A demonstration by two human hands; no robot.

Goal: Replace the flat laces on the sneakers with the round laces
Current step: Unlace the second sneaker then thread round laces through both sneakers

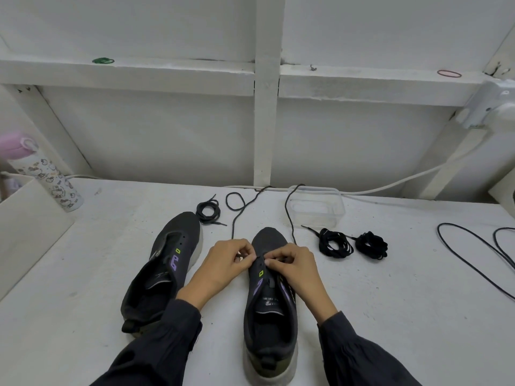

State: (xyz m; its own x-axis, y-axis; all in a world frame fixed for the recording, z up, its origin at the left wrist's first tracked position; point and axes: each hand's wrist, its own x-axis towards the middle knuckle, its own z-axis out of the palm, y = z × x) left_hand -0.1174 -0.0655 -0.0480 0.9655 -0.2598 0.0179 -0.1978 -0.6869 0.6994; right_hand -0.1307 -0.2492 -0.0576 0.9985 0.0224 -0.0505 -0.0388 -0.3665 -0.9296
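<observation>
A white tabletop (390, 316) runs up to a white framed wall. Two dark sneakers lie on it, toes pointing away: the unlaced sneaker (164, 263) at left and the middle sneaker (269, 324) straight ahead. The hands meet over the middle sneaker's front eyelets. The left hand (228, 263) and right hand (292, 267) each pinch the thin dark lace (233, 231), whose strands trail toward a clear container (317, 208). A lace coil (208, 211) lies by the unlaced toe, and two lace bundles (335, 243) lie to the right.
</observation>
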